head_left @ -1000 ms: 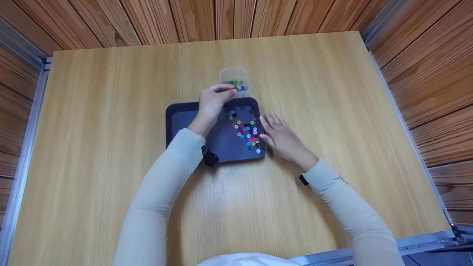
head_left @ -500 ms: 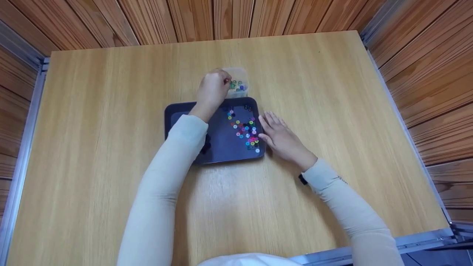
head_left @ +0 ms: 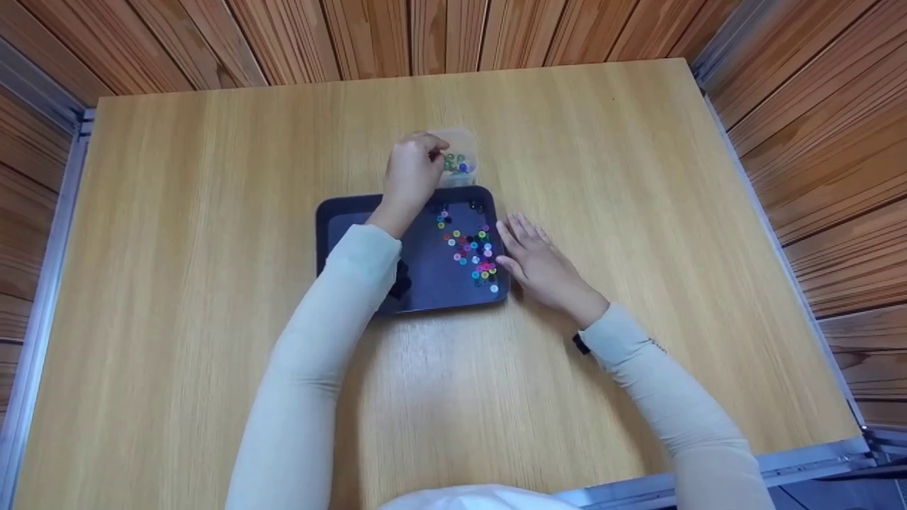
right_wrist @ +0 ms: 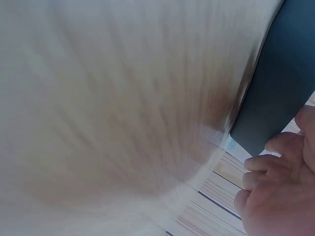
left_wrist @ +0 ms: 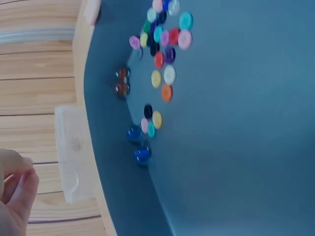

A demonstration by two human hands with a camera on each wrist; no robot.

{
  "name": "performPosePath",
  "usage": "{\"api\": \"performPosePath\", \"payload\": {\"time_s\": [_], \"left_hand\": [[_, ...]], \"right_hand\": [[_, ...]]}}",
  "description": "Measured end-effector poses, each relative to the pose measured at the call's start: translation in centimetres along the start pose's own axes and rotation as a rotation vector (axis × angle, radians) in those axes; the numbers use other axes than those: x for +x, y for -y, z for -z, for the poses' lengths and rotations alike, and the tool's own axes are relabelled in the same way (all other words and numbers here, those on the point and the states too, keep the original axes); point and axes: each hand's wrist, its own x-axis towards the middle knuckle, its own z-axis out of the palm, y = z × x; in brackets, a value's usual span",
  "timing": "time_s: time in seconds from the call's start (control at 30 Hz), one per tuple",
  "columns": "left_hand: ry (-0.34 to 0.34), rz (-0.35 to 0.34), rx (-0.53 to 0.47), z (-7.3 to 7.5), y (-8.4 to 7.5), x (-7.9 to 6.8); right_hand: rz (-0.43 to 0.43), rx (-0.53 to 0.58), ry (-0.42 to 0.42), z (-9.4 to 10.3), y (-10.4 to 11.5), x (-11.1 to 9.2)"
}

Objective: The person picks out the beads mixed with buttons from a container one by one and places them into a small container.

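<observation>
My left hand (head_left: 414, 173) is held at the left side of the clear plastic container (head_left: 464, 145), overlapping it in the head view. Thumb and index fingertips meet in the left wrist view; I cannot tell if something small is between them. Green and blue marbles (head_left: 453, 164) lie in the container. In front of it is the dark blue tray (head_left: 425, 290). Colourful buttons (head_left: 478, 258) lie scattered on its right part, with blue marbles (left_wrist: 142, 155) and reddish-brown marbles (left_wrist: 121, 88) along its far wall. My right hand (head_left: 542, 265) rests with extended fingers against the tray's right edge.
The tray and container stand on a wooden table (head_left: 212, 248). Wood-panelled walls (head_left: 453, 35) rise behind and beside it, with metal frame rails (head_left: 786, 276) along the sides.
Over the second, my left hand has moved from the container's front edge to its left side, its fingers turned down, then stayed nearly still. The right hand holds its place.
</observation>
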Motion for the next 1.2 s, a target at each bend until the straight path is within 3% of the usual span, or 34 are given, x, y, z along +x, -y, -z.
{"api": "performPosePath", "payload": {"time_s": [0.23,0.4,0.67,0.97,1.2], "left_hand": [[-0.028,0.038,-0.196,-1.2,-0.1,-1.7],[-0.004,0.073,-0.307,-2.7,-0.2,-2.9],[0.018,0.128,-0.354,-4.7,0.3,-3.8],[0.063,0.241,-0.374,-6.3,1.0,-4.2],[0.097,0.254,-0.347,-7.2,1.1,-4.4]], "right_hand": [[0.002,-0.003,0.001,0.1,0.1,0.1],[0.006,-0.006,-0.006,0.1,0.0,0.0],[0.022,-0.012,-0.005,0.1,0.0,0.0],[0.019,-0.003,-0.002,0.2,0.0,-0.1],[0.022,-0.002,-0.008,0.1,0.0,-0.1]]}}
